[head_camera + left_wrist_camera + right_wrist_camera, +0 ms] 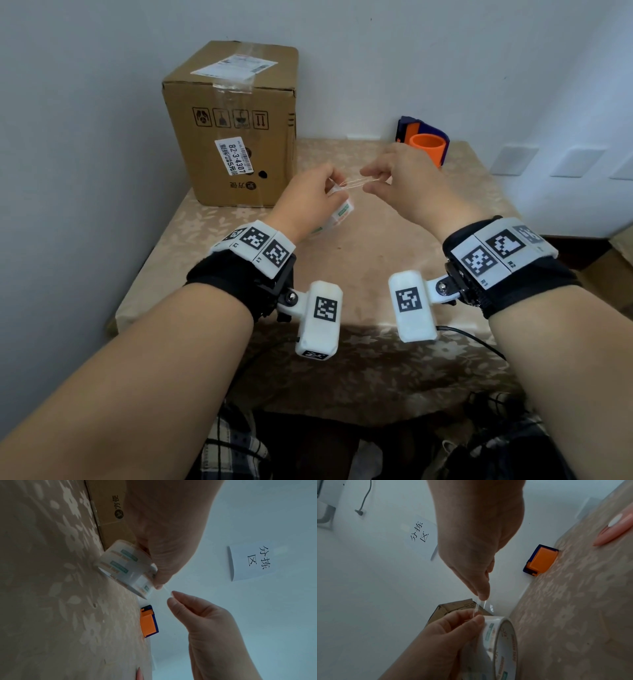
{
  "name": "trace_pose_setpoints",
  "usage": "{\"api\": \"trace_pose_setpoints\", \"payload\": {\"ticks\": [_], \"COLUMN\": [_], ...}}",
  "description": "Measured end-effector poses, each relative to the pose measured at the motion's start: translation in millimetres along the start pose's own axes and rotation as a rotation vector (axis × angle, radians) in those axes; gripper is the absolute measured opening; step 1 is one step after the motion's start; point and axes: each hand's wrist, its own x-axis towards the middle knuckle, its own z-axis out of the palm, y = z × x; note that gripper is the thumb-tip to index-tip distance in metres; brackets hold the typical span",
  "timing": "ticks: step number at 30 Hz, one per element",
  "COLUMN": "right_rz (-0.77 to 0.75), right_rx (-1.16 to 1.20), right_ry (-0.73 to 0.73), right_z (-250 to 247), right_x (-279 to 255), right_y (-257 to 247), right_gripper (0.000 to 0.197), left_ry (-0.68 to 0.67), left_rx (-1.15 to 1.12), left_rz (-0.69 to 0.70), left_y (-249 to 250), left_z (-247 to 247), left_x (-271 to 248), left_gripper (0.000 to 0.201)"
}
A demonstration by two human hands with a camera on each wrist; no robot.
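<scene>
From the head view, both hands are raised above the desk (376, 260), close together but not touching. The left hand (308, 200) is curled round a clear tape roll (339, 216), held just in front of the near right corner of a cardboard box (236, 120). The right hand (407, 185) pinches the free end of a strip of tape (356, 183), drawn taut between the two hands. An orange and blue dispenser (424, 144) stands at the far right by the wall.

In the left wrist view, the tape roll (125, 566) sits under the left hand's fingers, lifted off the desk. A paper sign (250, 562) hangs on the wall.

In the right wrist view, the right hand's thumb and forefinger (482, 593) nip the strip (481, 605) just above the roll.
</scene>
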Motion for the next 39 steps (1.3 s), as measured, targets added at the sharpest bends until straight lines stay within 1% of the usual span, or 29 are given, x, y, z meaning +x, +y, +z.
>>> {"api": "trace_pose_setpoints", "payload": {"ticks": [3,7,12,14,16,19,22,26,30,32,34,36,37,38,39], "right_rz": [0.032,0.040,0.049,0.054,0.086,0.110,0.144,0.203,0.185,0.171,0.160,0.158,0.165,0.174,0.181], "right_rx": [0.011,0.034,0.073,0.070,0.107,0.185,0.312,0.498,0.675,0.700,0.676,0.687,0.721,0.756,0.786], "right_ry": [-0.022,-0.023,-0.056,-0.044,-0.029,-0.052,-0.011,0.072,0.082,0.082,0.076,0.089,0.105,0.134,0.172], "right_z": [0.8,-0.1,3.4,3.3,1.4,0.5,2.8,5.8,7.7,9.0,10.0,10.9,11.1,10.8,10.3], "right_x": [-0.4,-0.2,-1.8,-2.1,-3.0,-5.6,-7.3,-6.6,-5.9,-4.0,-1.6,0.0,0.4,0.7,1.1], "right_y": [2.0,2.9,3.9,5.6,6.7,6.6,5.3,4.4,-3.5,-6.6,-7.0,-6.7,-6.5,-6.5,-5.7], "right_gripper": [0.032,0.027,0.023,0.022,0.023,0.023,0.024,0.019,0.018,0.017,0.018,0.014,0.009,0.008,0.014], "left_ry": [-0.005,-0.006,-0.017,-0.040,-0.093,-0.140,-0.114,-0.075,0.010,0.027,0.030,0.022,0.017,0.017,0.014], "left_rx": [-0.005,-0.004,-0.084,-0.087,-0.094,-0.069,-0.049,-0.129,-0.230,-0.269,-0.325,-0.370,-0.375,-0.380,-0.387], "left_rz": [0.002,0.002,-0.026,-0.025,-0.016,-0.003,-0.010,-0.016,0.042,0.071,0.090,0.088,0.084,0.078,0.058], "left_y": [0.3,0.0,-3.6,-4.2,-3.5,-2.2,-2.1,-1.4,-1.3,-0.3,0.6,1.9,2.4,1.4,0.3], "left_z": [-1.2,-1.9,-4.0,-5.6,-7.3,-8.3,-7.7,-7.9,-9.2,-8.8,-7.5,-6.7,-6.7,-6.1,-5.8], "left_x": [0.9,3.3,3.2,3.0,2.3,2.3,1.8,0.9,2.5,1.9,1.5,1.7,1.7,2.8,3.4], "left_gripper": [0.021,0.021,0.019,0.020,0.022,0.021,0.016,0.011,0.011,0.002,0.012,0.009,0.006,0.004,0.003]}}
